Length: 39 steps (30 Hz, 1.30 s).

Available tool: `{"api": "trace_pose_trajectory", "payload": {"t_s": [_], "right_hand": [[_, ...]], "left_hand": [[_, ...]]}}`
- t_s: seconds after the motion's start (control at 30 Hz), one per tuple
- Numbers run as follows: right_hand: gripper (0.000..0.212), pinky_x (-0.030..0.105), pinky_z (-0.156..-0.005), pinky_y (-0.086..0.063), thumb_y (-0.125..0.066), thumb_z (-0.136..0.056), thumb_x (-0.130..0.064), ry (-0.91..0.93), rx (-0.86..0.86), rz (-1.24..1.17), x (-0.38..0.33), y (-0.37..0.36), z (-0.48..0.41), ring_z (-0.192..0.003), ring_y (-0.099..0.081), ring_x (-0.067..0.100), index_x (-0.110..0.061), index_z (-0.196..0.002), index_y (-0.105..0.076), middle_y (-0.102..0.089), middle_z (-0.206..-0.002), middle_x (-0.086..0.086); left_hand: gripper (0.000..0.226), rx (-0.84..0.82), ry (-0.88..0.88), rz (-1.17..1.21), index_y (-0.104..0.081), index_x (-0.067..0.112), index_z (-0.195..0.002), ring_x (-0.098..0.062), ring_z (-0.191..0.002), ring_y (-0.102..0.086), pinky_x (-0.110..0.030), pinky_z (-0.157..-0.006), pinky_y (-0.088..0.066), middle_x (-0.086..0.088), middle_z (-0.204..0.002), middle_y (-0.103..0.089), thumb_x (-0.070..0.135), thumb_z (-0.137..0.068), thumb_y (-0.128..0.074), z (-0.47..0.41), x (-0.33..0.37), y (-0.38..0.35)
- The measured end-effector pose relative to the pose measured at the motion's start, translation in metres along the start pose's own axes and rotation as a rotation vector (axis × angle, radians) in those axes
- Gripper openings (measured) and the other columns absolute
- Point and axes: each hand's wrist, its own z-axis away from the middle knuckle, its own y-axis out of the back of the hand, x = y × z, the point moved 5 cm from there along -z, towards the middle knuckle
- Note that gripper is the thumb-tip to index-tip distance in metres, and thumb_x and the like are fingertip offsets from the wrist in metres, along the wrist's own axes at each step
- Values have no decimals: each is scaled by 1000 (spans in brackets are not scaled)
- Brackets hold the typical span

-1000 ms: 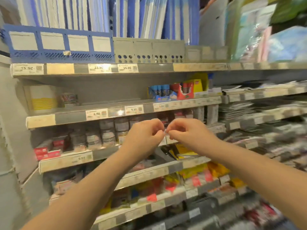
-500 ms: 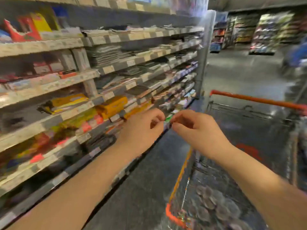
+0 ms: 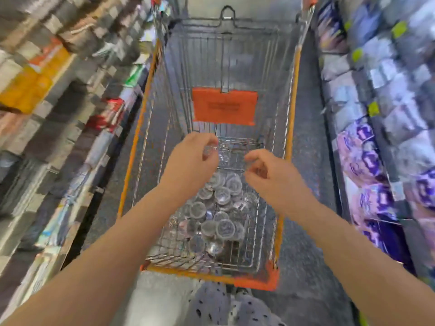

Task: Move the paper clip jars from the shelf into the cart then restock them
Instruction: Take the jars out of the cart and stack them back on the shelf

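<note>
Paper clip jars (image 3: 219, 208) fill the cart (image 3: 292, 102); right hand (image 3: 270, 175) relaxed, left hand (image 3: 190, 158) unclear.

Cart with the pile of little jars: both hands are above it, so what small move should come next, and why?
Probably the left hand should let go of the clear jar it seems to pinch: it hangs over the cart, above the jar pile; the right hand looks empty.

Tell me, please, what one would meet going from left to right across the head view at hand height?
Blurred shelf goods → cart's left orange rail → left hand → right hand → cart's right orange rail → purple packs.
</note>
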Motion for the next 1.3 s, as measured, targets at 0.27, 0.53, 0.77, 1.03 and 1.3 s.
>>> {"api": "trace_pose_trajectory", "payload": {"t_s": [0.27,0.53,0.77,1.03,1.3], "right_hand": [[31,27,-68,-45,-52,-91,-18,-225,-109,-12,54,-96,-56,-77,-55,11,-22,-122,-50,-54,-87,-12],[41,31,-76,-43,-56,-90,-21,-411,-367,177,114,-220,-85,-97,-55,23,-15,-128,-45,-58,-115,8],[61,37,-100,-37,-59,-85,-47,-392,-506,448,165,-270,-63,-130,-35,24,-19,-134,-37,-42,-136,5],[78,48,-110,-16,-55,-79,-65,-262,-716,779,182,-288,-56,-127,-40,26,-13,-135,-40,-48,-135,6],[68,46,-107,-23,-53,-81,-63,-308,-636,766,182,-290,-56,-120,-45,25,-13,-126,-51,-54,-127,6]], "left_hand": [[54,-165,231,-39,-34,18,-137,-24,-85,-57,-32,-72,-42,-10,-130,-40,19,-88,-57,-26,-115,-72],[87,-400,687,-135,-11,21,-144,-39,-127,-32,-45,-99,-34,-22,-142,-26,23,-79,-68,15,-231,-164],[96,-797,559,-360,8,43,-143,-31,-143,-1,-57,-104,-31,0,-155,4,36,-83,-66,74,-274,-212],[94,-903,383,-587,4,30,-146,-32,-143,2,-52,-111,-17,-4,-156,9,19,-83,-65,89,-295,-237],[56,-814,183,-640,-34,23,-131,-32,-138,-16,-54,-112,-18,-10,-151,-12,16,-84,-61,71,-285,-243]]}}
